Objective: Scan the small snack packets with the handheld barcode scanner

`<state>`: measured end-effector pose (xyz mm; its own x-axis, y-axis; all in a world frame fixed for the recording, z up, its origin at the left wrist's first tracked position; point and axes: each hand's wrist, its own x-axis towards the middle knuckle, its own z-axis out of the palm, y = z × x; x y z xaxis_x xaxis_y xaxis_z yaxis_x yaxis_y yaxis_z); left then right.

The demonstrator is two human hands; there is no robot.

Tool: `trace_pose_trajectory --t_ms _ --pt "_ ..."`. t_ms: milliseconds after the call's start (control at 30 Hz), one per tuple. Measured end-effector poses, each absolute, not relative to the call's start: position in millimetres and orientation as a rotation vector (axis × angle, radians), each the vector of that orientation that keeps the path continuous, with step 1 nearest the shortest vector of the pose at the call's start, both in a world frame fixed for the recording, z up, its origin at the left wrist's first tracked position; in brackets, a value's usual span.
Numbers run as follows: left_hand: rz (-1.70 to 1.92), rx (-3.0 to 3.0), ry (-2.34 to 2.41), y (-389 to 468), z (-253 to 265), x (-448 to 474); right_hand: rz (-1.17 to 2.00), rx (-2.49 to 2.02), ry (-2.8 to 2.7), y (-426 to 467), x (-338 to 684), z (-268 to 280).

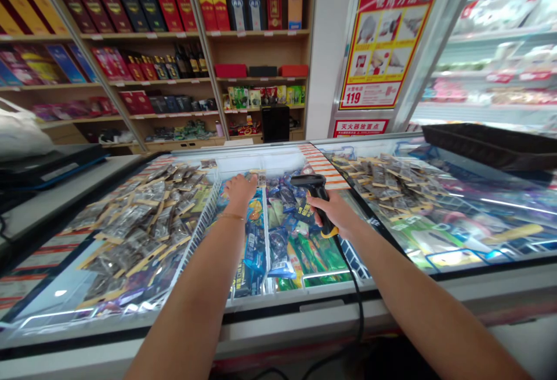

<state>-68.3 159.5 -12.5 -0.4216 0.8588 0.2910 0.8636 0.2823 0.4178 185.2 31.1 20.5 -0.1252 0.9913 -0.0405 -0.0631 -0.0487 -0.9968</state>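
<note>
In my right hand (334, 212) is a black and yellow barcode scanner (311, 181), gripped by its handle, with its head turned to the left. A black cable hangs from the handle and runs down over the freezer's front edge. My left hand (239, 188) reaches out over the packed goods in the chest freezer (265, 162). At its thumb side, a small packet with a tan card edge (261, 178) appears pinched, though the fingertips are partly hidden. Under both hands lie blue and green bagged frozen goods (255, 246) in white wire baskets (266, 235).
Small clear packets with tan cards (148, 217) are heaped on the left glass lid, and more packets (387, 185) lie on the right one. A black tray (487, 145) rests at the right. Shelves of boxes (256, 52) stand behind, beside a red poster (387, 32).
</note>
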Motion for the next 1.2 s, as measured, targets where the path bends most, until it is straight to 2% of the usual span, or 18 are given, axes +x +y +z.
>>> trace_pose_trajectory --t_ms 167,267,433,600,700,1200 --pt "-0.698 -1.799 -2.460 164.1 -13.4 -64.1 1.375 -1.142 -1.227 31.0 185.6 21.1" --pt "-0.812 -1.845 -2.481 167.7 -11.3 -68.9 1.369 -1.137 -1.237 31.2 185.4 19.7" --pt "-1.457 -1.863 -2.418 173.8 -10.4 -72.9 1.350 -1.140 -1.248 31.5 183.1 15.6" --pt "-2.316 -1.890 -2.320 177.2 -14.3 -61.7 1.316 -1.093 -1.314 26.3 179.8 16.8" --pt "-2.621 -1.900 -2.181 177.5 -16.8 -59.3 1.272 -1.080 -1.381 23.0 178.7 16.8" --pt "-2.723 -2.085 -1.997 185.1 -28.1 -67.9 1.204 -1.101 -1.466 22.2 176.2 11.3"
